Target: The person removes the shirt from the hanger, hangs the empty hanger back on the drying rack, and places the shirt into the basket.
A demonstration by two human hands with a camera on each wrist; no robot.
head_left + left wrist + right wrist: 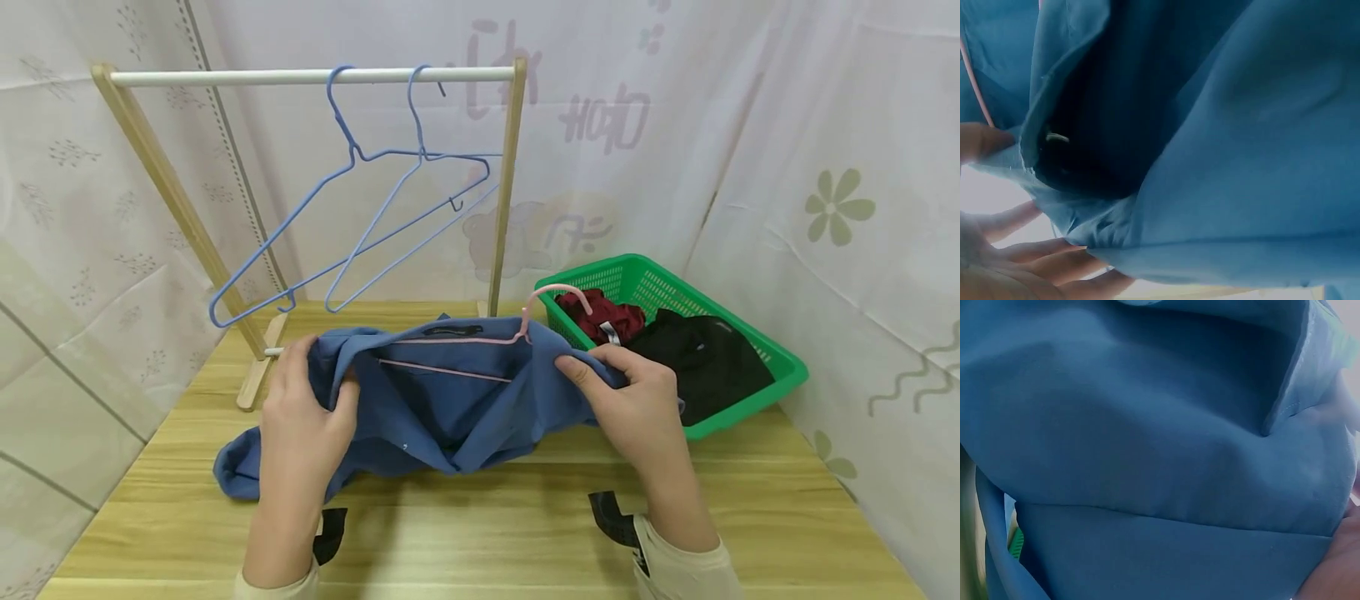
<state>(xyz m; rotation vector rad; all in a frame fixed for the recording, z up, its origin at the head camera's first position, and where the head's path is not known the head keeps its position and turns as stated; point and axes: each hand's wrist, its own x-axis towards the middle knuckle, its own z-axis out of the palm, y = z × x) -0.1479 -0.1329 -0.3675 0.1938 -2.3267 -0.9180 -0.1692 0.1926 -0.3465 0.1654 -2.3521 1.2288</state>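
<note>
A blue collared shirt is held bunched just above the table, its front gaping open. Inside it lies a pink clothes hanger, whose hook sticks up past the collar, toward the right. My left hand grips the shirt's left shoulder, thumb inside the opening and fingers around the outer side. At the other shoulder, my right hand pinches the cloth with thumb on top. Blue fabric fills both wrist views; the left one shows my fingers under a fold. Cloth hides the hanger's ends.
A wooden rack with a white rod stands behind at the left, bearing blue hangers. At the right, a green basket holds a dark red garment and a black garment. Everything stands on a wood-grain table.
</note>
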